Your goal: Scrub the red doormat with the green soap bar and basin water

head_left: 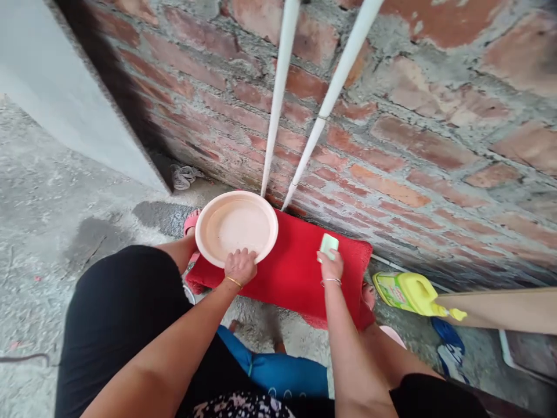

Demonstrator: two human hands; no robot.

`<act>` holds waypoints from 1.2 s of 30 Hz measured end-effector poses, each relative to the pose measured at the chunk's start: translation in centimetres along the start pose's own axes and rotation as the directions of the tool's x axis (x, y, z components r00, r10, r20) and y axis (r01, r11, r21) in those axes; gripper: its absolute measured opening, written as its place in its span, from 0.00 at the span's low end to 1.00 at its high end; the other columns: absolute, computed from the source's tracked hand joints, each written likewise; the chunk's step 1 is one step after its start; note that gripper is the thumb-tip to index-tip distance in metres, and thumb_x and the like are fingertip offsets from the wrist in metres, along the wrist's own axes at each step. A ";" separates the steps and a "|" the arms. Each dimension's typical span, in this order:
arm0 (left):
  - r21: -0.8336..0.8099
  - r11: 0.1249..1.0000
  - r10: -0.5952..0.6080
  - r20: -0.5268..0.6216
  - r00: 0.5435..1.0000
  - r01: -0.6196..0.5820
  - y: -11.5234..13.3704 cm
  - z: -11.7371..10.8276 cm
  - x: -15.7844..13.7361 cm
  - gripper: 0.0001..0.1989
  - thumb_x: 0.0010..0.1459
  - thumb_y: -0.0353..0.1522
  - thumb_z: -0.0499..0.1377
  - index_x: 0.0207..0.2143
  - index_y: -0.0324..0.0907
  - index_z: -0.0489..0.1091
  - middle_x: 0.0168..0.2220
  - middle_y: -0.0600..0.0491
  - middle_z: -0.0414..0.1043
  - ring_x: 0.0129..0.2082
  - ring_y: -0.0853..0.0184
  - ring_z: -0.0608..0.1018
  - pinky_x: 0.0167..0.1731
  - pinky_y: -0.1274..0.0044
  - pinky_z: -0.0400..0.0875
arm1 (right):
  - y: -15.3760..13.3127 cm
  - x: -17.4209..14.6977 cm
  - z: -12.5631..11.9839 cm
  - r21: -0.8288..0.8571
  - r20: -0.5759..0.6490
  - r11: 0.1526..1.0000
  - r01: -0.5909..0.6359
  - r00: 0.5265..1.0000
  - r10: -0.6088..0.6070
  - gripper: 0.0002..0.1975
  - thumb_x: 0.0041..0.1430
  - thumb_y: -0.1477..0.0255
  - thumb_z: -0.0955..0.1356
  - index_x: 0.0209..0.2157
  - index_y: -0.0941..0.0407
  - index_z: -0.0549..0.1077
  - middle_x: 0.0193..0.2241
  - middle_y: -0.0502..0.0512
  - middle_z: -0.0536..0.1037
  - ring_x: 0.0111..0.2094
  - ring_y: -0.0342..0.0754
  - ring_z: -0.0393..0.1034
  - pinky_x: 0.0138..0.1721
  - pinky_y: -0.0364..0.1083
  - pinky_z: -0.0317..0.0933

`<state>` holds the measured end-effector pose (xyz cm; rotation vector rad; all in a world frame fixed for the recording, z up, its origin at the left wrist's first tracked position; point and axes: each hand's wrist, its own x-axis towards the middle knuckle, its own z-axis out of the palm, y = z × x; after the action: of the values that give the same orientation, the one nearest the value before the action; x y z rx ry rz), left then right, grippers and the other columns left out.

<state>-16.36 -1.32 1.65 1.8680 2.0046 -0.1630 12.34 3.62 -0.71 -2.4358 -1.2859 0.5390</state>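
My left hand [241, 267] is closed on the near rim of a pale pink plastic basin [204, 238]. The basin stands on the left end of a red cloth [296, 261] spread over a low, long surface; some shallow water seems to lie in it. Above the cloth's right part, my right hand [332, 265] grips a pale green bar of soap [329, 245] between thumb and fingers. The soap is apart from the basin, and its lower edge is hidden by my fingers.
A yellow detergent bottle [404, 292] lies on the floor at the right, near blue footwear [450, 345]. Two white pipes [281, 87] run down the brick wall [413, 145] behind the cloth. A pale panel [87, 98] leans at the left. My legs flank the red cloth.
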 end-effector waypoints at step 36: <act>0.132 0.991 0.023 -0.026 0.999 -0.019 0.2 0.1 0.8 0.16 0.57 0.35 0.45 0.41 0.47 0.71 0.38 0.45 0.70 0.40 0.55 0.70 0.38 0.64 0.60 | -14.3 3.1 5.0 -0.185 0.428 0.841 0.509 0.811 -0.397 0.25 0.52 0.59 0.67 0.53 0.48 0.67 0.44 0.56 0.65 0.44 0.52 0.65 0.46 0.48 0.56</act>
<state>-16.21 -0.63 1.30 1.9812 2.0363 -0.2715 1.42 14.41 0.89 -2.1623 -2.1826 0.7400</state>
